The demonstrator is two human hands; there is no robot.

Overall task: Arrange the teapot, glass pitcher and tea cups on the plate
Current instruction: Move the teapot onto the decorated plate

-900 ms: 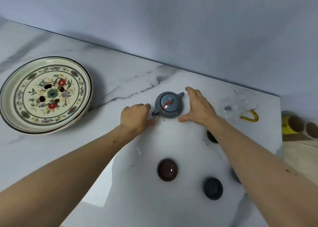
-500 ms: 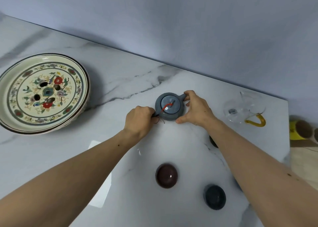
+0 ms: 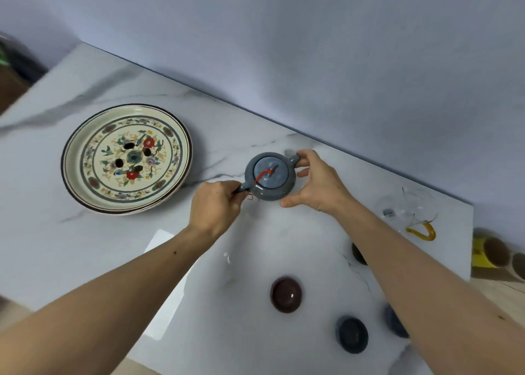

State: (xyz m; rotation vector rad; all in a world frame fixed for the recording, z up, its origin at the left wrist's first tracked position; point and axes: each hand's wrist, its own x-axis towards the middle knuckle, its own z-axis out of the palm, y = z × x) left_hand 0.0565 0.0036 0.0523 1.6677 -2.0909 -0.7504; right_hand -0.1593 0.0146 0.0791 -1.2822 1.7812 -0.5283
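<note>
A small grey-blue teapot (image 3: 270, 177) with a red cord on its lid is in the middle of the marble table. My left hand (image 3: 217, 207) pinches its handle at the lower left. My right hand (image 3: 315, 183) cups its right side and spout. The flowered plate (image 3: 85, 147) with drain holes lies to the left, nothing on it. A clear glass pitcher (image 3: 409, 210) with an amber handle stands at the right. Near me sit a brown tea cup (image 3: 286, 294) and a dark blue tea cup (image 3: 352, 335); two more cups (image 3: 393, 322) are partly hidden by my right forearm.
A pale blue wall (image 3: 312, 48) runs along the table's far edge. Beyond the table's right edge stands a yellow-and-brown roll (image 3: 488, 256) on a wooden surface. Dark objects (image 3: 17, 62) lie off the left corner.
Both hands have closed on the teapot, the left on its handle, the right around its side. The view has shifted, so the plate now appears nearer the centre.
</note>
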